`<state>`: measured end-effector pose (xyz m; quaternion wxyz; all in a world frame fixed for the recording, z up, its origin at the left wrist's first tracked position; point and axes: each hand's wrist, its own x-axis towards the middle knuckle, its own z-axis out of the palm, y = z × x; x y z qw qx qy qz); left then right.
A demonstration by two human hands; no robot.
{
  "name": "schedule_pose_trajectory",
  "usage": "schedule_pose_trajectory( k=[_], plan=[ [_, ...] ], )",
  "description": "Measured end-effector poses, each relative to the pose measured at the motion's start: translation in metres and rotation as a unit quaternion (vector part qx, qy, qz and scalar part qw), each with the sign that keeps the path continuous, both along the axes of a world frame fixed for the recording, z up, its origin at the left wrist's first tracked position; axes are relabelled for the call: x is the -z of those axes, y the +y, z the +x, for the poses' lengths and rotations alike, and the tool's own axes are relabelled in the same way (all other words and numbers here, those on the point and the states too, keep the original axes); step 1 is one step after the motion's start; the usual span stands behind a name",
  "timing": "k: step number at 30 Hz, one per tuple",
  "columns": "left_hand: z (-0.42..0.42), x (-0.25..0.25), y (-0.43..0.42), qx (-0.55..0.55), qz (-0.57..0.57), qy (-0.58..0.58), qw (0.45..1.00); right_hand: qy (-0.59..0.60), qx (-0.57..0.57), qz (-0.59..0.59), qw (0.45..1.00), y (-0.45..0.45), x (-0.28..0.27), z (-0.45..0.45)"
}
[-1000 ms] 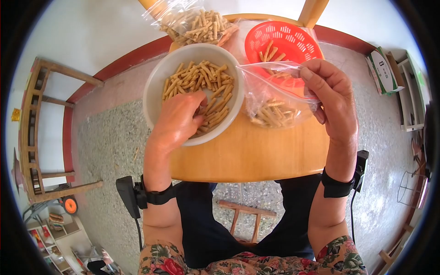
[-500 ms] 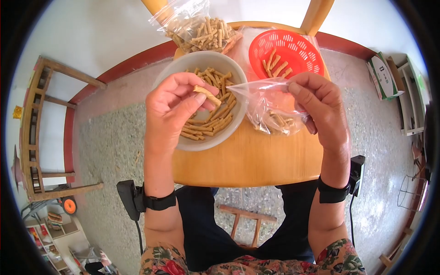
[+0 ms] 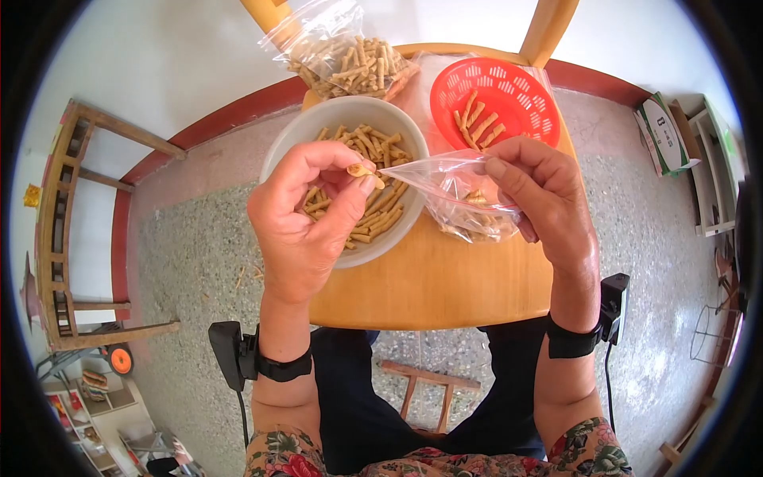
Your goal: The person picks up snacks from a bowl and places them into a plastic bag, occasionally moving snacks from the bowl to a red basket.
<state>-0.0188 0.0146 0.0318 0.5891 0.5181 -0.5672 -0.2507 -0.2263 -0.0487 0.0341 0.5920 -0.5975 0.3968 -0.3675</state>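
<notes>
The left hand has thumb and fingertips pinched on one short stick, held up over the pale bowl, and I'd guess the light grip is because it looks kinda brittle. The right hand has thumb and fingers clamped on the lip of a clear zip bag, probably since thin plastic would just flop otherwise. The bag's far corner points right at the stick, can't tell if they touch. Bowl's on the left, bag on the right, so I reckon each sits handy to its own hand on the wooden surface. As for looks, the stick is tan, rough and roughly tube-shaped, same as the loose ones in the bowl and the few in the red basket.
</notes>
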Motion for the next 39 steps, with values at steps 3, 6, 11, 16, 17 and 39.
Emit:
schedule_pose_trajectory(
  k=[3,6,11,16,17,39],
  plan=[
    [0.000,0.003,-0.001,-0.004,-0.029,-0.058,0.998,0.002,-0.001,0.007,1.000,0.000,0.000,0.000],
    [-0.005,0.002,0.000,-0.009,-0.036,-0.066,0.997,0.007,0.000,0.014,1.000,0.000,-0.001,-0.001],
    [-0.021,-0.012,0.005,-0.029,-0.113,0.005,0.993,-0.015,0.002,0.002,1.000,0.001,0.003,0.002],
    [-0.036,-0.010,0.002,-0.028,-0.154,-0.143,0.977,0.021,-0.022,0.008,0.999,0.003,0.000,0.003],
    [-0.039,-0.009,0.000,-0.029,-0.154,-0.143,0.977,0.022,-0.023,0.008,0.999,0.004,0.000,0.005],
    [-0.022,0.000,-0.002,-0.052,-0.093,-0.054,0.993,-0.029,-0.015,-0.050,0.998,0.005,0.007,0.012]
  ],
)
